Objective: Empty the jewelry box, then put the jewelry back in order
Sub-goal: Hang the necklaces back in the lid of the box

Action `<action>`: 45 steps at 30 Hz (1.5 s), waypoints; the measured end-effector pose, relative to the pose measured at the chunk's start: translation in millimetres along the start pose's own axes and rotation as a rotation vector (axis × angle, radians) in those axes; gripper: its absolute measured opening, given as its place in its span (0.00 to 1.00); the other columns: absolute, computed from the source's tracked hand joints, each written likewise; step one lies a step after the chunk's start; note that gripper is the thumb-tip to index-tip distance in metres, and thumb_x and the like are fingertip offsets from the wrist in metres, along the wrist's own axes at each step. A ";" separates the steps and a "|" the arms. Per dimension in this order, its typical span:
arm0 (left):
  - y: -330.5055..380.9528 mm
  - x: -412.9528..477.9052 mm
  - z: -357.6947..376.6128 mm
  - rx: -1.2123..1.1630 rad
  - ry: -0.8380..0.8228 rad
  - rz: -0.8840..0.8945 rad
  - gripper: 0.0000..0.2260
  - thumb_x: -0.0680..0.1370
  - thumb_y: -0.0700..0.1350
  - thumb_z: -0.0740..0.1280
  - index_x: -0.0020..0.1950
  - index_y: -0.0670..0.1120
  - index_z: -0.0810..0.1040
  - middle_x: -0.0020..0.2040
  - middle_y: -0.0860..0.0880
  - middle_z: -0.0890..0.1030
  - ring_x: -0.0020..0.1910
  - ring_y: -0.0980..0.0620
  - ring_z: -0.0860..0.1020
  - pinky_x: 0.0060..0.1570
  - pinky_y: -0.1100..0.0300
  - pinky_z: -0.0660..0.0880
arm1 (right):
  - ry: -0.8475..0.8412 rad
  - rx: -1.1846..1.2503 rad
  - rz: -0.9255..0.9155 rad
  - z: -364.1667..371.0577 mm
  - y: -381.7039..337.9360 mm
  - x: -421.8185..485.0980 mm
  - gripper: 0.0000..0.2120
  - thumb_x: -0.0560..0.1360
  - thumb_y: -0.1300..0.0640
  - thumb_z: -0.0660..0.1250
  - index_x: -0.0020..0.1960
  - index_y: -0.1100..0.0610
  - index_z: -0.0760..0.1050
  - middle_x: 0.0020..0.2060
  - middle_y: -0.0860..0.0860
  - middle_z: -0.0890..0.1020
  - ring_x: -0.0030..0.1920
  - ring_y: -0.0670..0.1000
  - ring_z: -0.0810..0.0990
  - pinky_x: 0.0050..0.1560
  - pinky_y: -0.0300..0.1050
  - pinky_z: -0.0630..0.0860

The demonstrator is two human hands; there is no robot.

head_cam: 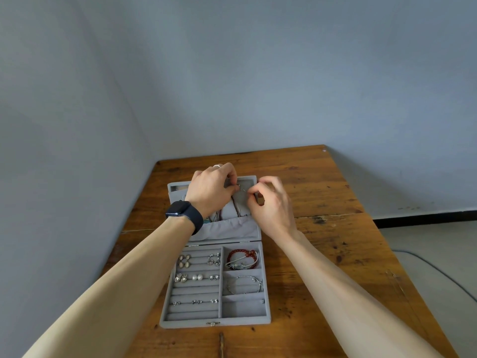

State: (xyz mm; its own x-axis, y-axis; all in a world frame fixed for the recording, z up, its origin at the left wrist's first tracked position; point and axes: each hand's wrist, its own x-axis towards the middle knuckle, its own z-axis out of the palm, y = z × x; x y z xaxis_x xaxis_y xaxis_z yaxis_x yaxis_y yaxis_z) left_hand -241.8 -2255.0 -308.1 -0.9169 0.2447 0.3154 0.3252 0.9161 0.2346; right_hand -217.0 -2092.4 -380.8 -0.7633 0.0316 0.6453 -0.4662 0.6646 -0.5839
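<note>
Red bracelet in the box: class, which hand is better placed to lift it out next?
Probably the right hand: it sits on the same side of the box as the red bracelet. The left hand would have to cross over. Both pinch the necklace now.

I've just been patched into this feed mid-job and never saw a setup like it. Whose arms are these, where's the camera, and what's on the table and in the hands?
There is no machine here: a person works with bare hands, and the one picture comes from a camera worn on their head, looking forward and down. The left hand, with a dark watch on its wrist, and the right hand both pinch the top of a thin necklace chain at the open lid of a grey jewelry box on a wooden table. In its compartments lie rows of earrings, a red bead bracelet and a silver bangle.
</note>
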 end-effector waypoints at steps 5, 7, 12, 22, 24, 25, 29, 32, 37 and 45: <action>-1.8 -0.3 -6.7 -0.006 -0.043 -0.022 0.11 0.74 0.49 0.74 0.48 0.54 0.71 0.46 0.54 0.77 0.46 0.50 0.76 0.51 0.52 0.72 | -0.032 -0.038 -0.050 2.8 1.7 -1.9 0.04 0.71 0.64 0.74 0.44 0.58 0.80 0.57 0.56 0.76 0.37 0.51 0.80 0.38 0.37 0.68; 0.6 -2.5 -3.7 0.042 -0.045 -0.005 0.15 0.74 0.49 0.74 0.52 0.53 0.69 0.49 0.53 0.77 0.49 0.48 0.77 0.54 0.51 0.70 | -0.059 -0.031 -0.050 2.7 3.5 -4.7 0.03 0.72 0.63 0.73 0.44 0.58 0.80 0.59 0.56 0.76 0.39 0.52 0.81 0.38 0.37 0.69; 4.0 -7.0 1.1 0.071 -0.002 -0.001 0.25 0.73 0.50 0.75 0.62 0.50 0.64 0.58 0.50 0.80 0.57 0.46 0.77 0.60 0.49 0.69 | -0.078 0.018 -0.023 2.2 4.8 -14.2 0.02 0.74 0.62 0.72 0.47 0.57 0.81 0.60 0.55 0.76 0.42 0.50 0.82 0.41 0.39 0.74; -3.9 -9.8 5.4 0.149 -0.077 0.022 0.26 0.79 0.55 0.67 0.75 0.51 0.66 0.66 0.48 0.77 0.65 0.46 0.73 0.66 0.49 0.66 | -0.115 0.282 0.325 5.3 1.4 -27.0 0.25 0.77 0.62 0.70 0.70 0.51 0.66 0.63 0.50 0.79 0.61 0.48 0.78 0.59 0.48 0.79; -5.2 -11.6 7.6 0.162 -0.080 0.036 0.24 0.79 0.54 0.65 0.75 0.51 0.67 0.68 0.47 0.76 0.66 0.45 0.73 0.67 0.49 0.66 | -0.129 0.292 0.372 5.8 -0.4 -25.6 0.25 0.76 0.61 0.71 0.70 0.49 0.67 0.61 0.46 0.79 0.60 0.44 0.77 0.58 0.45 0.79; -5.0 -12.5 7.8 0.162 -0.072 0.041 0.24 0.80 0.53 0.64 0.75 0.50 0.67 0.69 0.47 0.76 0.67 0.45 0.72 0.68 0.49 0.65 | -0.132 0.288 0.361 4.4 -1.6 -25.5 0.24 0.76 0.61 0.70 0.69 0.49 0.68 0.59 0.43 0.79 0.58 0.41 0.76 0.57 0.43 0.79; 2.7 -21.2 3.4 0.187 -0.029 0.062 0.26 0.80 0.52 0.64 0.77 0.50 0.65 0.75 0.47 0.70 0.75 0.46 0.64 0.74 0.48 0.59 | -0.150 0.294 0.406 -17.9 -8.3 -35.9 0.22 0.78 0.58 0.70 0.70 0.51 0.71 0.60 0.47 0.81 0.58 0.43 0.79 0.57 0.38 0.76; 25.4 -42.2 1.1 0.103 0.018 0.073 0.27 0.79 0.51 0.64 0.78 0.51 0.64 0.77 0.47 0.66 0.77 0.46 0.61 0.75 0.46 0.56 | -0.108 0.304 0.461 -57.5 -13.6 -70.7 0.20 0.78 0.58 0.70 0.68 0.52 0.73 0.58 0.45 0.82 0.53 0.36 0.79 0.52 0.25 0.72; 88.1 -107.8 24.4 -0.060 -0.027 0.151 0.28 0.79 0.52 0.64 0.79 0.51 0.62 0.78 0.48 0.64 0.79 0.48 0.58 0.77 0.45 0.55 | 0.006 0.288 0.560 -150.5 -22.0 -175.5 0.15 0.77 0.60 0.71 0.62 0.50 0.77 0.52 0.40 0.83 0.55 0.38 0.81 0.50 0.27 0.75; 185.7 -229.7 103.5 -0.135 -0.358 0.223 0.30 0.82 0.60 0.53 0.82 0.55 0.50 0.82 0.51 0.51 0.81 0.51 0.45 0.76 0.49 0.39 | 0.207 -0.061 0.877 -255.5 -4.7 -301.9 0.11 0.75 0.61 0.72 0.51 0.45 0.78 0.44 0.40 0.83 0.46 0.43 0.81 0.43 0.29 0.70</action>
State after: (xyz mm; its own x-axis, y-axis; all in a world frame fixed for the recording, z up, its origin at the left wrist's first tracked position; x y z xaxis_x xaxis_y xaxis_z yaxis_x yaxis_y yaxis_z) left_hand 5.2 -2108.1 -432.2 -0.8356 0.5479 0.0394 0.5296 0.7845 0.3225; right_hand 130.0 -1914.3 -447.0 -0.7349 0.6755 0.0600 0.2743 0.3770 -0.8847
